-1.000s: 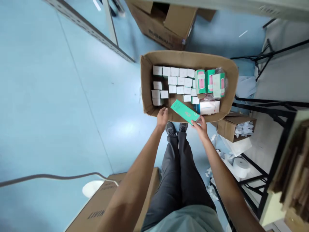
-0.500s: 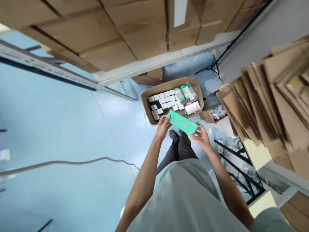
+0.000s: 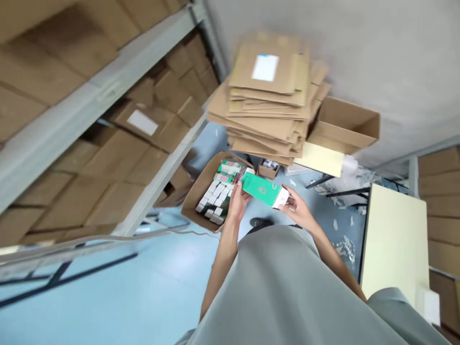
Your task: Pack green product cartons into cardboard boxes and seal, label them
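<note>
A long green box [image 3: 264, 189] with pale print is held level in front of me, between both hands. At its left end, my left hand [image 3: 237, 203] is closed around it, thumb on the near side. My right hand [image 3: 296, 207] grips the other end, where a white end or flap [image 3: 282, 197] shows. Below and left, on the floor, stands an open cardboard carton [image 3: 192, 203]. Inside it are rows of small white boxes [image 3: 215, 195] and several green-and-pink packs [image 3: 230, 167].
Shelving with cardboard boxes [image 3: 108, 160] runs along the left. Ahead is a tall stack of flattened cardboard [image 3: 266, 110], beside an open box [image 3: 347, 124]. A pale-yellow table [image 3: 393, 244] stands at the right. Paper and plastic scraps [image 3: 345, 249] lie on the floor, and a cable [image 3: 165, 233] crosses at left.
My view has turned to the right, bringing the cardboard stack ahead and the floor carton to the left. The green box remains in both hands, its white right end now showing.
</note>
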`<state>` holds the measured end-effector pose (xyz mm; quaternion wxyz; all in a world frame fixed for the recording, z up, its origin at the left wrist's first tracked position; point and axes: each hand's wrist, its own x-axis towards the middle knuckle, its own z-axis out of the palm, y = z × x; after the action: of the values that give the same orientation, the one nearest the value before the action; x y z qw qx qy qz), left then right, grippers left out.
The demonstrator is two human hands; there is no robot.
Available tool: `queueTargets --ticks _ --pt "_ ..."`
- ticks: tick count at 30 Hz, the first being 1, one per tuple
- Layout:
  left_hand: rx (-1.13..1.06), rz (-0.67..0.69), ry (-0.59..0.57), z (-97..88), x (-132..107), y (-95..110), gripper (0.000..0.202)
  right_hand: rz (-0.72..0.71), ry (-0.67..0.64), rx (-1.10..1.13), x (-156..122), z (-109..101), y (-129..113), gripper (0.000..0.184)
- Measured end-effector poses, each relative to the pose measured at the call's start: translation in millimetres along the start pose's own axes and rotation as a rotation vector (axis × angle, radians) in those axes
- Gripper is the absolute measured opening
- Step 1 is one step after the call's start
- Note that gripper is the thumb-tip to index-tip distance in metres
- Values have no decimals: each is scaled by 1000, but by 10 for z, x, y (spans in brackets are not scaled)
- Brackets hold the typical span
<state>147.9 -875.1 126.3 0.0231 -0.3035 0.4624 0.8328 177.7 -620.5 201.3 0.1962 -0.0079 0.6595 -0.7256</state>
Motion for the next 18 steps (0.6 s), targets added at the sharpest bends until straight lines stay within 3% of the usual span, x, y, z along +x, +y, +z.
queueTargets --ticks 4,7,10,14,18 --pt "105 -63 -173 1037 -169 -467 64 -94 318 50 -624 -701 0 93" --pt "209 -125 -314 1845 -418 -965 61 -138 535 81 -1132 -1257 -11 96" --pt "307 -194 -487 2531 -749 -1478 61 -203 784 89 -1633 -1794 8 97" --pt "339 -318 -690 3191 -1176 -2071 54 -198 1132 54 -2265 -2394 154 81" --pt "488 -440 -866 3668 -1520 -2554 44 -83 1374 196 -2802 -2753 414 80"
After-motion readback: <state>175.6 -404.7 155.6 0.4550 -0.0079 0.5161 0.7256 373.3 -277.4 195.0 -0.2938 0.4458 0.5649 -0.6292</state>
